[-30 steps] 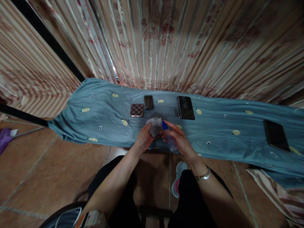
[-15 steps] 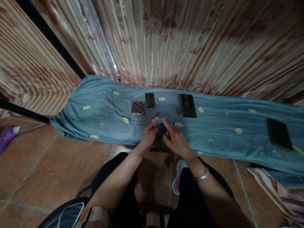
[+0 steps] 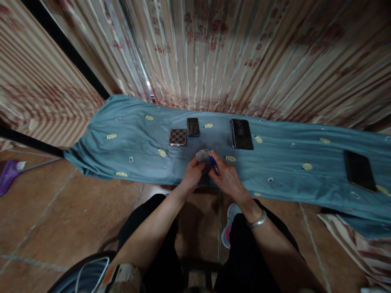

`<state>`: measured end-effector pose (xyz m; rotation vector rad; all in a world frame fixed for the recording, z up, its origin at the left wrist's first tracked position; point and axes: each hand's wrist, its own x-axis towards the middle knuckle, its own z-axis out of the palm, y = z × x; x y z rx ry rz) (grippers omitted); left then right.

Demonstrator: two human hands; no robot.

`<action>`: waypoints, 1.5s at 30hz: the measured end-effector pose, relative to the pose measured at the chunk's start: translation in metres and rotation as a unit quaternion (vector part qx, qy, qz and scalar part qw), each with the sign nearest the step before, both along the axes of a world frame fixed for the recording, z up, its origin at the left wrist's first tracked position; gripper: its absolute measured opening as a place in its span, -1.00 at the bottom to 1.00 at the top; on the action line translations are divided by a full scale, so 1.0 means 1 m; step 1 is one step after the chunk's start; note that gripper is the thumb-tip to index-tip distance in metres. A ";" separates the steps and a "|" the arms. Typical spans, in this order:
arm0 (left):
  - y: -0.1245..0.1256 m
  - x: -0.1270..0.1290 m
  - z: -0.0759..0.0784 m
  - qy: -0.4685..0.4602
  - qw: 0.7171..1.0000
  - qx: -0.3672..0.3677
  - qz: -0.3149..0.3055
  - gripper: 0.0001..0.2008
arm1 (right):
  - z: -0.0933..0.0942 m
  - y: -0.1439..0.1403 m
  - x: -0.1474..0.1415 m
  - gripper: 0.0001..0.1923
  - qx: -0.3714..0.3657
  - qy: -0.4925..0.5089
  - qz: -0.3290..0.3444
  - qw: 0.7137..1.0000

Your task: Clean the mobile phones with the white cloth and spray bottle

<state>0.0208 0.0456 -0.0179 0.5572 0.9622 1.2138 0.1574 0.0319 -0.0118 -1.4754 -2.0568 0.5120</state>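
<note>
Over the near edge of the cloth-covered surface, my left hand [image 3: 192,173] is closed on a small, flat grey piece [image 3: 203,156] that looks like folded cloth; its lower part is hidden by my fingers. My right hand [image 3: 227,175] grips a blue pen [image 3: 214,163] slanting beside that piece, and its fingertips come up to the piece's right edge. Beyond my left hand lies a small checkered case [image 3: 177,137]. Touching or nearly touching it is a small dark case [image 3: 193,127] with a shiny face.
A teal patterned cloth [image 3: 146,158] covers the long, narrow surface. A thick dark tablet-like item [image 3: 242,134] lies right of centre, and a black flat device [image 3: 360,170] farther right. Striped curtains [image 3: 207,61] hang behind. A purple dustpan-like thing [image 3: 8,177] is on the floor.
Both hands stay almost in place with the grey piece and the pen. The view has shifted very slightly, and the pen's angle looks a little different.
</note>
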 end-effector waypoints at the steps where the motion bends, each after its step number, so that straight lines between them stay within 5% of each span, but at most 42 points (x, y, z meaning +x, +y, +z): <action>1: 0.000 0.000 0.001 0.000 1.000 0.000 0.000 -0.68 | 0.000 0.000 -0.001 -0.40 -0.003 0.003 -0.003 1.000; 9: -0.001 -0.002 0.005 0.003 1.000 -0.017 0.005 -0.62 | 0.001 0.004 0.002 -0.42 -0.050 0.113 -0.015 0.992; 35: 0.002 -0.006 0.008 -0.022 0.999 -0.005 0.023 -0.62 | 0.001 0.002 0.003 -0.27 -0.048 0.116 -0.037 0.991; 45: 0.010 -0.013 0.016 -0.037 0.998 -0.026 0.049 -0.61 | -0.019 0.011 0.028 -0.33 0.017 -0.051 -0.077 0.996</action>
